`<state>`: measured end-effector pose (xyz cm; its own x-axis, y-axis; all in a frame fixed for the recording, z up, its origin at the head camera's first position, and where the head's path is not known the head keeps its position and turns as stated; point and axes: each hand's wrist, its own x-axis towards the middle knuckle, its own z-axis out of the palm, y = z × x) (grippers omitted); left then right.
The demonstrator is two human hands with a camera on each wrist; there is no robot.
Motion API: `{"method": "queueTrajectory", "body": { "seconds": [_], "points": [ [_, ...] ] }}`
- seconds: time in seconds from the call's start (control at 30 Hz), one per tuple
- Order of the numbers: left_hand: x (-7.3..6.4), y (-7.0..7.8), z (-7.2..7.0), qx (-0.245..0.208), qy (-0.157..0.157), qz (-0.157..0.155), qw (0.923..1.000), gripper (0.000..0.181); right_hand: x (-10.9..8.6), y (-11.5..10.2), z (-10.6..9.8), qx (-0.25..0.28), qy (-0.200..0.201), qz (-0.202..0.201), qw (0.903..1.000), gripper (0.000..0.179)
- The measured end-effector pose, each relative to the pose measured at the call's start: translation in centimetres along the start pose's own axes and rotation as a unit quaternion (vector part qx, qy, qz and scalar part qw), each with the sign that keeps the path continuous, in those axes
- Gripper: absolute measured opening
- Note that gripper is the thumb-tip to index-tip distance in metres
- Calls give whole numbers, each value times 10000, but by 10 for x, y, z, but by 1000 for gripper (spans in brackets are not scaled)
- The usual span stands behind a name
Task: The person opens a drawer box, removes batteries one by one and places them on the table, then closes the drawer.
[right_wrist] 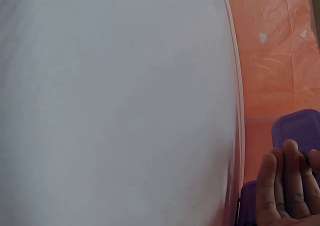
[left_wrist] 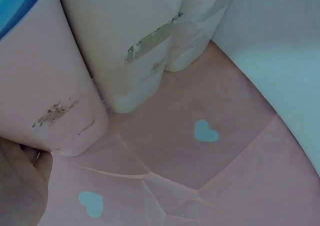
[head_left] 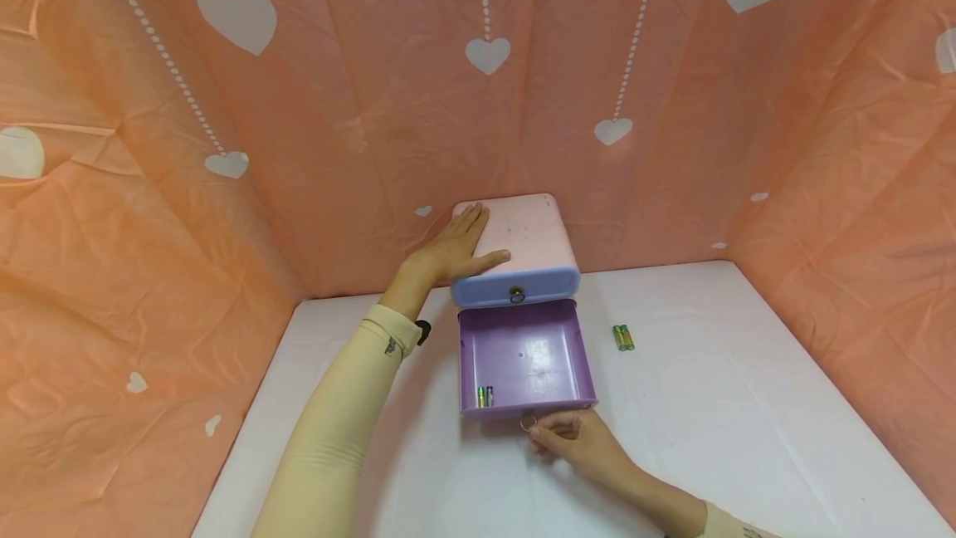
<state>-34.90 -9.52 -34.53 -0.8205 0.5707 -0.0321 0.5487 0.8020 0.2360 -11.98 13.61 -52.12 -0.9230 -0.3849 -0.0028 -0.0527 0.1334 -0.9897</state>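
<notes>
Purple drawer [head_left: 515, 372] stands open at the front of the small cabinet, right hand at its ring

Drawer position: below the blue drawer front [head_left: 485, 290], extending toward the person over the white table [head_left: 709, 405]. Two batteries [head_left: 481, 397] lie inside, side by side, near the front left corner.

Right hand [head_left: 578, 438]: thumb and fingers brought together, pinching the metal ring [head_left: 524, 428] on the drawer's front. In the right wrist view the fingers lie close together at the lower right edge; the ring itself is hard to make out there.

Left hand [head_left: 454, 254]: flat on the pink cabinet top [head_left: 530, 231], left side, fingers straight, thumb spread wide from them. It holds nothing. Left wrist view: pale cabinet walls [left_wrist: 135, 40] with brown scuff marks.

Second battery pair [head_left: 623, 338]: on the table, right of the cabinet, the two touching or nearly so.

Surroundings: orange cloth [head_left: 388, 148] with white hearts behind the cabinet; yellowish sleeve [head_left: 329, 438] on the left arm.
</notes>
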Motion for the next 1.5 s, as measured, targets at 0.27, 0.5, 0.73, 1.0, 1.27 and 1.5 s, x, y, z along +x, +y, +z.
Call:
{"method": "queueTrajectory", "body": {
  "seconds": [0.27, 0.5, 0.73, 1.0, 1.27, 1.5],
  "points": [
    [0, 0, 0, 38, 11, 30, 10000, 106, -1, 0, 0, -117, -90, -62, 9999, 21],
    [0, 0, 0, 50, 34, 43, 10000, 106, -1, 3, 1, -512, -256, 19, 9984, 25],
    [1, 0, 2, 85, 100, 41, 9999, 107, 0, 4, 2, -530, -522, -328, 9967, 22],
    [1, -1, 2, 82, 87, 39, 9999, 106, 0, -7, 5, -715, -650, -549, 9938, 21],
    [1, 0, 2, 166, 5, 0, 9999, 105, 1, -24, 5, -882, -969, -1059, 9857, 19],
    [0, 0, 1, 145, 27, 10, 9999, 105, 5, -43, 4, -1215, -1100, -1380, 9768, 18]
  ]
}}
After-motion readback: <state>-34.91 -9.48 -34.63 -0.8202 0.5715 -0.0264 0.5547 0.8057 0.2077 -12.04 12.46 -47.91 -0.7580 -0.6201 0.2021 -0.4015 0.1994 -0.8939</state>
